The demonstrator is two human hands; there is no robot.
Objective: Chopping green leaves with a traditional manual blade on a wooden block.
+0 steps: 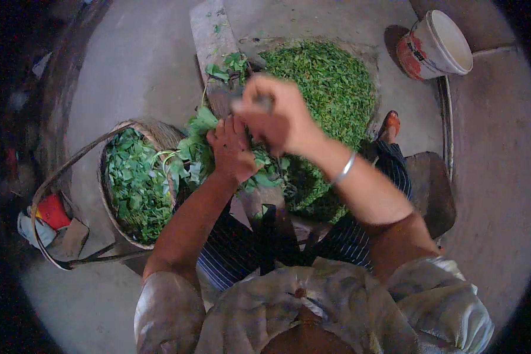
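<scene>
My left hand [232,148] presses down on a bunch of leafy green stems [199,141], which lies across a long wooden board [214,37]. Just beyond it, my right hand [276,113] is raised and blurred, its fingers curled around a grey-dark tool handle [263,102]. The blade or head of that tool cannot be made out. Right of the board spreads a large heap of finely chopped greens [323,84]. More loose leaves [228,66] lie on the board past my hands.
A woven basket [157,132] of uncut leaves [135,177] stands at my left, its long handle [55,186] looping outward. At the far right a white plastic bucket [433,48] rests tilted in view. A dark stool-like seat [429,190] is beside my right leg.
</scene>
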